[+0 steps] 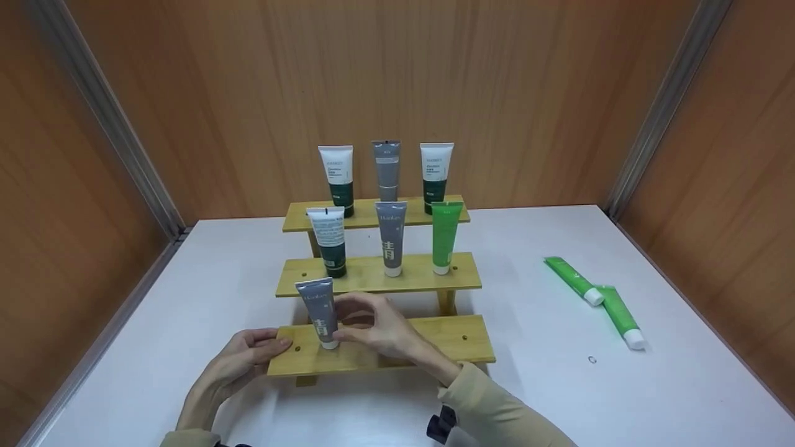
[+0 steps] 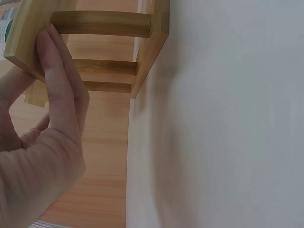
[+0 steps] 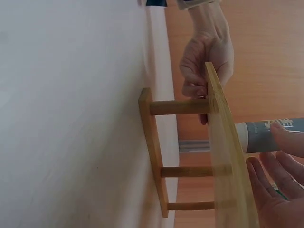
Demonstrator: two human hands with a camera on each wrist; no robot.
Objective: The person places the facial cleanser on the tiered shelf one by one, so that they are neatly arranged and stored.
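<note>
A three-tier wooden display stand (image 1: 428, 338) stands on the white table. My left hand (image 1: 239, 360) pinches the left end of its lowest shelf, thumb on top and fingers beneath, as the left wrist view (image 2: 52, 133) also shows. On that shelf a grey squeeze tube (image 1: 320, 310) stands on its white cap, leaning slightly left. My right hand (image 1: 379, 326) holds this tube from its right side, between thumb and fingers. In the right wrist view the thumb lies against the grey tube (image 3: 261, 135); part of the hand is cut off by the frame edge.
The middle shelf bears a white-and-green tube (image 1: 329, 239), a grey tube (image 1: 391, 239) and a green tube (image 1: 444, 236). Another grey tube (image 1: 386, 167) stands between two white-and-green tubes (image 1: 338, 177) on top. Two green tubes (image 1: 621, 316) and a small ring (image 1: 592, 359) lie at right.
</note>
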